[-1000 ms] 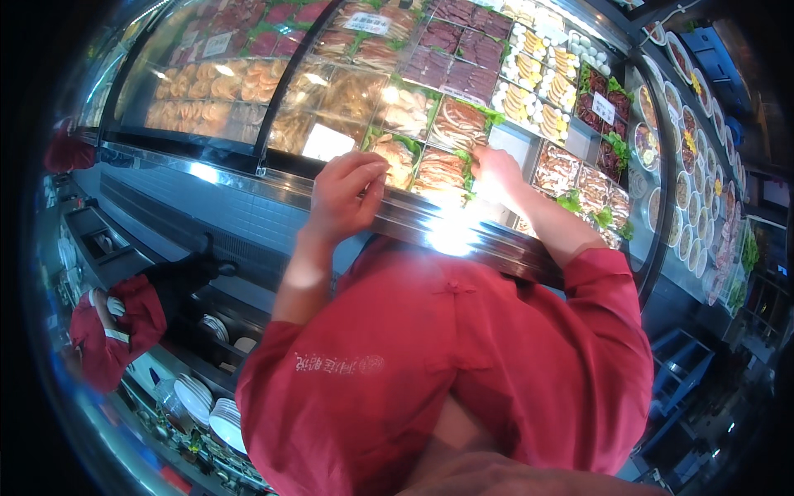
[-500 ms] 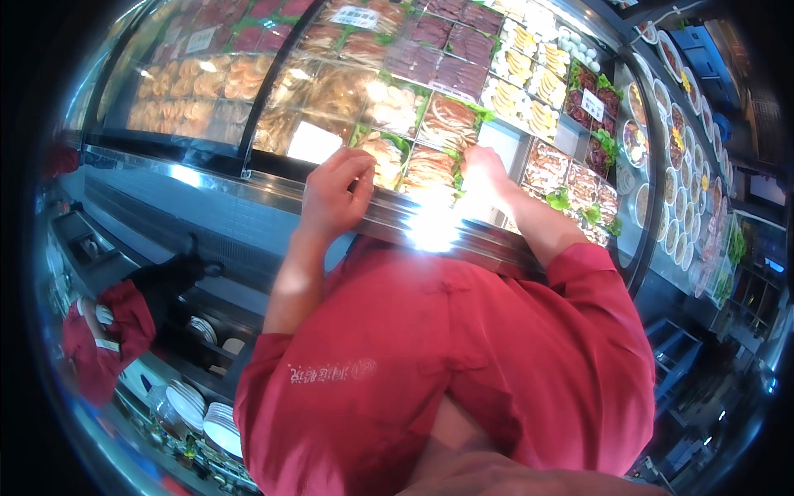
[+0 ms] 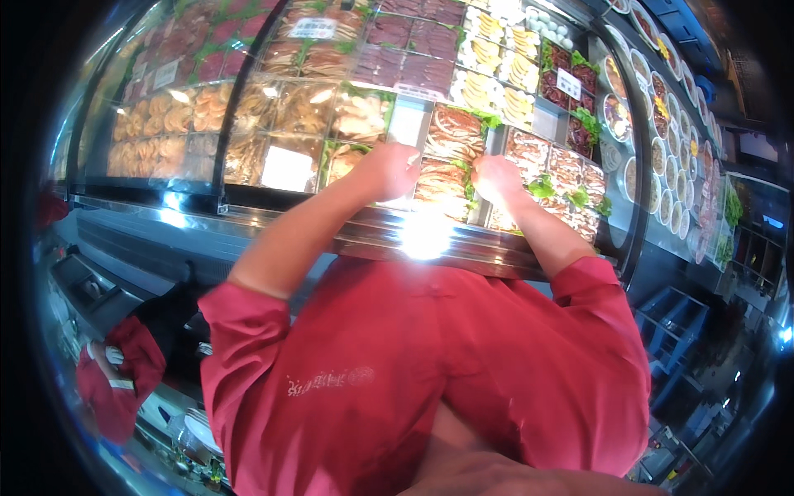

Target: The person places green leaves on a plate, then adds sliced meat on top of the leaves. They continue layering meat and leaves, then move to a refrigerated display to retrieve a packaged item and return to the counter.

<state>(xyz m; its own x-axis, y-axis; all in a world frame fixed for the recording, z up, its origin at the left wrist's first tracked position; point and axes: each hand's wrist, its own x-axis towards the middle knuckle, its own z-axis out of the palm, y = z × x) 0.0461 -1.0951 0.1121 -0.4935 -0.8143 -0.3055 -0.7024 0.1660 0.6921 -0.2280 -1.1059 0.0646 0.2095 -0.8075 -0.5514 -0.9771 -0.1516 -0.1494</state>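
In the lit display case, a tray of sliced meat (image 3: 441,179) with green leaves lies between my two hands. My left hand (image 3: 390,171) is closed at its left edge, fingers curled inward. On the opposite edge, beside the leaves, my right hand (image 3: 498,177) is closed too. The fingertips of both hands are partly hidden. Directly behind lies a second tray of sliced meat (image 3: 455,131). A bare pale strip (image 3: 408,121) shows left of that second tray. Strong glare covers the near end of the front tray.
A metal rail (image 3: 347,234) runs along the case front, close to my body. Marbled meat trays (image 3: 529,150) lie right of my right hand; pale meat trays (image 3: 361,114) lie left. Bowls of food (image 3: 659,157) stand beyond the right frame. Another person's red sleeve (image 3: 136,355) shows far left.
My left hand has come rightward from the case's front edge to the front tray's left side. Both sliced meat trays have shifted right, so the bare strip is now mainly on their left.
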